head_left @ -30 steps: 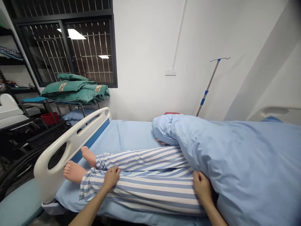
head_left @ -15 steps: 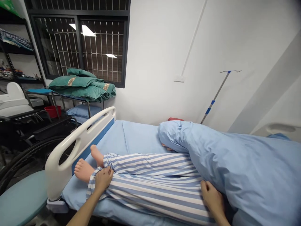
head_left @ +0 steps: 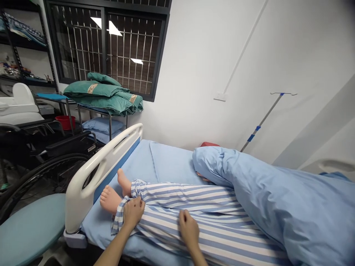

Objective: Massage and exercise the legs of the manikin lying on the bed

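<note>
Blue-and-white striped trousers point(head_left: 222, 240) clothe the legs of a figure, apparently a manikin, lying on the bed. Its bare foot point(head_left: 110, 200) and the other foot point(head_left: 124, 182) stick out at the cuffs by the footboard. My left hand point(head_left: 134, 211) is closed on the trousers just above the nearer ankle. Farther up the same leg, my right hand point(head_left: 189, 227) is curled closed against the striped cloth; what its fingers hold, if anything, is hidden. A light-blue quilt point(head_left: 266, 195) covers the figure above the thighs, with some fingers showing under its edge.
A white footboard point(head_left: 104, 162) closes the bed's left end. Beyond it stand a wheelchair point(head_left: 69, 147) and a pale-green round-edged surface point(head_left: 36, 225). Green folded bedding point(head_left: 105, 96) lies on a rack under the window. An IV pole point(head_left: 263, 120) rises behind the bed.
My right hand has moved left along the trousers, away from the quilt's edge and closer to my left hand. My left hand stays at the cuff. The view has shifted slightly.
</note>
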`<state>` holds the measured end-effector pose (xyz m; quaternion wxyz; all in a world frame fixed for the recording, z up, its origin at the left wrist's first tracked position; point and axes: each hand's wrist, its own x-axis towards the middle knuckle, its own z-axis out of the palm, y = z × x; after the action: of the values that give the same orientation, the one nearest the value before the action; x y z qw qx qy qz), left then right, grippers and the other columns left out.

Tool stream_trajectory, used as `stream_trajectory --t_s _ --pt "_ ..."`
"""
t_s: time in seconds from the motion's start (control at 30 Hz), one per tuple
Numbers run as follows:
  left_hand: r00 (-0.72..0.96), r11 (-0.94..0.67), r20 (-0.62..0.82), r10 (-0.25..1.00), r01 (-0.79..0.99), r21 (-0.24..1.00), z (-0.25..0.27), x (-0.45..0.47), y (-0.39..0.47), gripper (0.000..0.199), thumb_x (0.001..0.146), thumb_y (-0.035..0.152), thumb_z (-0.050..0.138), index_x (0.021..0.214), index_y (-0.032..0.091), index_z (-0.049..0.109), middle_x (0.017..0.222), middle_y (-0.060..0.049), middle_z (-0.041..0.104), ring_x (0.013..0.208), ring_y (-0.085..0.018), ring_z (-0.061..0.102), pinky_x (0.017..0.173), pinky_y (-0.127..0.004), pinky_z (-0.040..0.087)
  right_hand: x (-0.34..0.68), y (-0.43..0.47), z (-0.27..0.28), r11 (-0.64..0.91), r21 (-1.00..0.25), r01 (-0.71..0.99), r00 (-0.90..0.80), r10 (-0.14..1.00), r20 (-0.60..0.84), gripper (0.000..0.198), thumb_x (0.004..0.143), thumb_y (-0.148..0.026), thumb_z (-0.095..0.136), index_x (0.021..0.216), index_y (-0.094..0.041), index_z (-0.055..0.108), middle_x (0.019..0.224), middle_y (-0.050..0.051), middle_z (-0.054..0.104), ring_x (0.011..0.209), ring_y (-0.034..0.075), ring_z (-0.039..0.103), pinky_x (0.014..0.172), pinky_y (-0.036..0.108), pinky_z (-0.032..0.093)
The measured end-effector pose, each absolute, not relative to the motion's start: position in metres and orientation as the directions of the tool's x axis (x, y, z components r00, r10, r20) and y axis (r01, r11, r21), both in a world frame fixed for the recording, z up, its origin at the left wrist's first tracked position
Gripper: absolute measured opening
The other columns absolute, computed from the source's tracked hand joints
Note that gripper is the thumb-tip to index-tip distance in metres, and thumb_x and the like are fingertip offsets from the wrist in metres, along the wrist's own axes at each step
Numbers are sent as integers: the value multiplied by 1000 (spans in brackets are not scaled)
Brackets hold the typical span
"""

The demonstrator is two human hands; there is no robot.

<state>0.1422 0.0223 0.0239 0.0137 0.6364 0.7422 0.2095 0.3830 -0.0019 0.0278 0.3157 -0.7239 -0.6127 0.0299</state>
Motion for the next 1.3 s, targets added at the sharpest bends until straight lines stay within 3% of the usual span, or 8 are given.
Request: stream_trajectory --t_s 0.23,0.37,0.53,0.73,0.97,1.13,1.2,1.3 --pt "-135 47 210 968 925 377 14 135 23 31 85 24 33 93 18 61 89 -8 67 84 -20 59 70 -29 38 241 20 24 244 -632 736 41 915 402 32 82 -37 40 53 -22 44 46 0 53 44 15 45 47 26 15" --pt "-99 19 200 975 930 366 9 131 24 32 86 26 33 102 19 59 99 -8 65 89 -20 58 74 -29 40 216 23 18 191 -550 813 96 888 450 28 82 -35 41 59 -22 50 46 0 55 41 15 45 48 28 11" --pt "-79 4 211 974 942 337 9 131 25 33 86 27 33 105 18 58 95 -7 65 87 -20 58 72 -30 41 217 21 20 107 -447 888 73 927 367 31 86 -32 34 66 -21 54 56 2 62 48 14 52 49 27 15" --pt "-65 -12 201 977 932 361 9 130 25 32 86 28 33 105 19 57 99 -7 65 90 -20 58 75 -30 40 216 20 25 57 -450 891 103 941 322 32 86 -33 35 67 -21 56 57 2 63 50 14 53 49 28 15" --pt "-141 43 110 984 782 621 27 132 38 26 83 29 34 75 18 56 75 -5 65 74 -17 58 64 -26 34 223 26 22 106 -620 778 139 933 333 34 85 -31 33 60 -20 52 57 2 61 52 14 51 50 26 19" --pt "-297 7 125 947 407 913 43 142 51 27 78 31 37 54 18 41 52 2 48 56 -11 44 55 -22 30 227 30 21 127 -737 664 171 933 315 33 84 -29 32 56 -19 47 55 2 57 53 14 48 52 26 21" --pt "-332 -13 117 936 298 954 41 144 51 28 77 32 37 53 19 37 49 4 42 53 -10 40 53 -22 29 228 30 20 134 -754 643 173 934 314 33 84 -30 32 56 -19 46 54 1 56 53 14 47 52 25 21" --pt "-286 -28 164 944 428 903 27 142 47 27 78 32 38 55 18 40 51 3 45 54 -11 41 54 -23 27 228 31 18 147 -751 644 160 934 320 32 84 -31 32 57 -20 46 55 1 56 53 14 47 53 25 22"
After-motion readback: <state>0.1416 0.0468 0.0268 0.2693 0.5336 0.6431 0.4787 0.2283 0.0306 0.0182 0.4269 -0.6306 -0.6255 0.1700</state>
